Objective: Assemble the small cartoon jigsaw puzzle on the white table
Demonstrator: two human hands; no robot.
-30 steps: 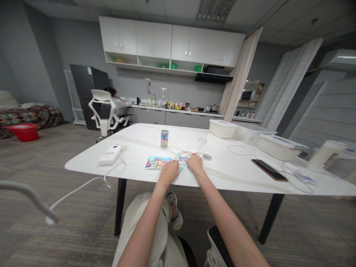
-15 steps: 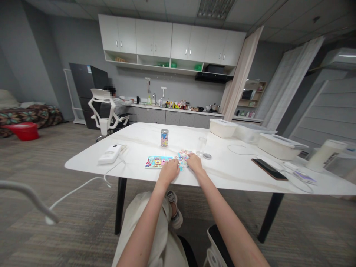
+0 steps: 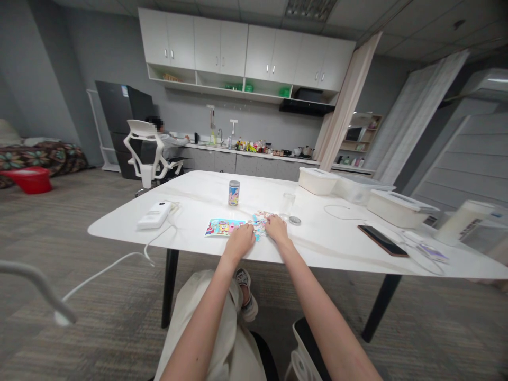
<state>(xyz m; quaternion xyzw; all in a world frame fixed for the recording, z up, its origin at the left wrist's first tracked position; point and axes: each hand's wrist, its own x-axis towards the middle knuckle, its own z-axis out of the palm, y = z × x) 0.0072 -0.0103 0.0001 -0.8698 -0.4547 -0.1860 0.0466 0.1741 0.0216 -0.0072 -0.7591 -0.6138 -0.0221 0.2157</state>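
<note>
Both my hands rest at the near edge of a white table (image 3: 317, 248). My left hand (image 3: 239, 241) lies with fingers curled on the right end of a colourful cartoon picture card (image 3: 222, 227). My right hand (image 3: 277, 230) has its fingers bent down onto a heap of small colourful jigsaw pieces (image 3: 260, 219). Whether either hand pinches a piece is too small to see. A printed tin can (image 3: 234, 193) stands beyond the card. A clear glass (image 3: 288, 205) and a small round lid (image 3: 295, 220) sit just right of the pieces.
A white device with a cable (image 3: 154, 215) lies at the table's left. A dark phone (image 3: 383, 241) and white lidded boxes (image 3: 317, 181) are at the right. Another person sits in a white office chair (image 3: 145, 153) by the kitchen counter. My crossed leg is under the table.
The view has shifted slightly; my hands stay on the card and pieces with only small finger movement.
</note>
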